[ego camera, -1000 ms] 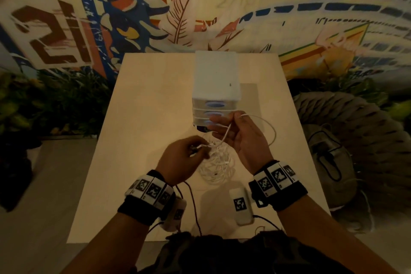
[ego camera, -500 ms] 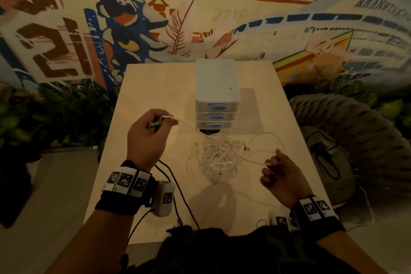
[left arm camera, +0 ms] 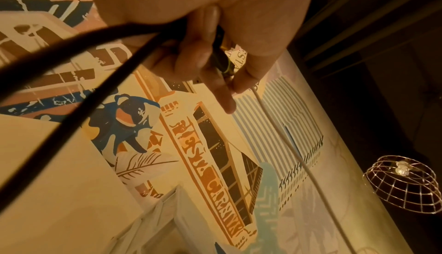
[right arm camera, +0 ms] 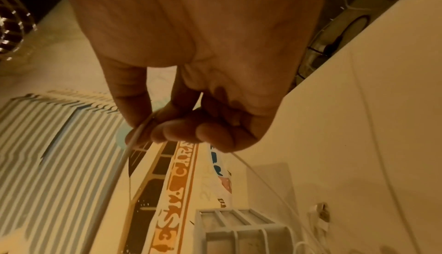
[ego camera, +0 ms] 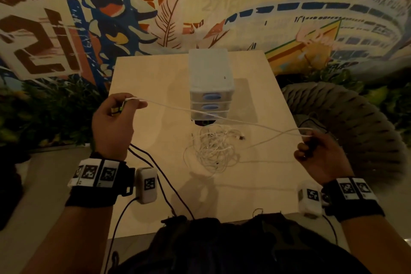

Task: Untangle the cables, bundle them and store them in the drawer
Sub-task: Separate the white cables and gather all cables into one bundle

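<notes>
Left hand (ego camera: 113, 122) at 9 o'clock and right hand (ego camera: 320, 153) at 3 each pinch one cable (ego camera: 222, 118), stretched taut above the tangle (ego camera: 213, 149), apparently to free it.

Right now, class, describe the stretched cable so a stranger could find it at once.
Start at the white drawer unit on the pale table. Just in front of it runs one white cable, pinched by the left hand and right hand. Unlike the tangled pile below, it hangs stretched in the air.
</notes>
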Demonstrator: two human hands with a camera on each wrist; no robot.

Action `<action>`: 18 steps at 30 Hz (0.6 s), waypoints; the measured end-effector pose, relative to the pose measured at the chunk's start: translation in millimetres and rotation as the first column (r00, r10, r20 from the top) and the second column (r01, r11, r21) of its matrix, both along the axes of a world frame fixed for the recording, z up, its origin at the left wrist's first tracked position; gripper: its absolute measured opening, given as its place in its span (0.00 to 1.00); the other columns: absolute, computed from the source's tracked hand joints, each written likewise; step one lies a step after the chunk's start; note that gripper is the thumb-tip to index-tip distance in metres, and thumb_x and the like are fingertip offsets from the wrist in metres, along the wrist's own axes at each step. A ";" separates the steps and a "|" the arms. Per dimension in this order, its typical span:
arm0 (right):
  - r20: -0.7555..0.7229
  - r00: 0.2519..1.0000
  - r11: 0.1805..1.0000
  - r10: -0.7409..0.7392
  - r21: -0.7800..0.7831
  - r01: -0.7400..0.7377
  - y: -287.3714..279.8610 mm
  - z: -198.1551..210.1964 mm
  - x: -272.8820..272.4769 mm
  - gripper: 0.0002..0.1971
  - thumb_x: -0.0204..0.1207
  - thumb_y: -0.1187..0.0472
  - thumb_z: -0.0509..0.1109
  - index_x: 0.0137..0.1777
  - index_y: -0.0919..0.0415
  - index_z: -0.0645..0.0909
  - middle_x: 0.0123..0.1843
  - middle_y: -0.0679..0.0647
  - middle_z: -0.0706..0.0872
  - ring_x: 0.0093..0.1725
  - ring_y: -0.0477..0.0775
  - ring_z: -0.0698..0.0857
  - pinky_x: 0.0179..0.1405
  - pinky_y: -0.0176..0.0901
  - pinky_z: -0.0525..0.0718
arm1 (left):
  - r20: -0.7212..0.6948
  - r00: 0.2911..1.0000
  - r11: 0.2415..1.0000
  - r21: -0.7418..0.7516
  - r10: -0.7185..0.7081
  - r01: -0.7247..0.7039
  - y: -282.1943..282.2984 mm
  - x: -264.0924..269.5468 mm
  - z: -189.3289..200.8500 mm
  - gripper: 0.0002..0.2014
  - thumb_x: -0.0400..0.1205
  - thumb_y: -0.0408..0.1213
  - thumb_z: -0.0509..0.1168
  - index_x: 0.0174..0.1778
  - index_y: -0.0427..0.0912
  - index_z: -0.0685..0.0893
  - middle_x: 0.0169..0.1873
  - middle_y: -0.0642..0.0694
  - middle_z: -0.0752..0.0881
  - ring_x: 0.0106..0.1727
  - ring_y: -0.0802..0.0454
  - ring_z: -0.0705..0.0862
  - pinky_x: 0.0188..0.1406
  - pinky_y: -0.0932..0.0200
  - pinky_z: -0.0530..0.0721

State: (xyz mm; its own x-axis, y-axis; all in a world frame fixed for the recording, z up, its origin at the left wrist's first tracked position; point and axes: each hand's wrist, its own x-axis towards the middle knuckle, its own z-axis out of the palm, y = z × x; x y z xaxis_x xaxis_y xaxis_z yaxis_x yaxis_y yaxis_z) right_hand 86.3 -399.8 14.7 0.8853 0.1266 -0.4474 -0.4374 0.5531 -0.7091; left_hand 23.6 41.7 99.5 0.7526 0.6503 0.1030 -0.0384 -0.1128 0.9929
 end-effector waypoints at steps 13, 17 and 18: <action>0.457 0.737 0.790 0.499 -0.589 -0.170 154.2 105.0 -26.3 0.12 0.79 0.59 0.73 0.47 0.70 0.89 0.40 0.64 0.89 0.36 0.56 0.90 0.38 0.41 0.86 | -0.124 0.818 0.774 0.272 -0.562 0.573 -74.1 -8.9 24.7 0.12 0.80 0.51 0.72 0.45 0.46 0.86 0.41 0.48 0.91 0.30 0.66 0.80 0.32 0.70 0.77; 0.553 0.687 0.813 0.472 -0.574 -0.097 182.3 111.3 -26.9 0.08 0.80 0.66 0.73 0.49 0.73 0.90 0.38 0.60 0.91 0.40 0.50 0.90 0.40 0.38 0.87 | -0.310 0.735 0.605 0.423 -0.603 0.675 -84.9 -5.5 17.2 0.16 0.76 0.61 0.72 0.54 0.58 0.87 0.47 0.61 0.90 0.49 0.68 0.87 0.46 0.66 0.82; 0.553 0.687 0.809 0.472 -0.581 -0.089 182.8 109.5 -26.9 0.07 0.80 0.65 0.74 0.48 0.71 0.90 0.37 0.57 0.91 0.38 0.49 0.90 0.39 0.38 0.86 | -0.313 0.741 0.592 0.453 -0.594 0.666 -83.3 -5.7 16.4 0.14 0.77 0.61 0.70 0.53 0.59 0.86 0.44 0.62 0.90 0.47 0.69 0.87 0.43 0.68 0.80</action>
State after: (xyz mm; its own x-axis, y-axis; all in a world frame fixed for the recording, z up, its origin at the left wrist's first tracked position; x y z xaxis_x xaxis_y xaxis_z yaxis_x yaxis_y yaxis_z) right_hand 59.4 -217.0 124.2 0.9195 0.3640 0.1487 0.1624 -0.0072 -0.9867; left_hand 17.9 -41.6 115.8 0.9823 -0.1180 0.1454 -0.1871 -0.5841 0.7898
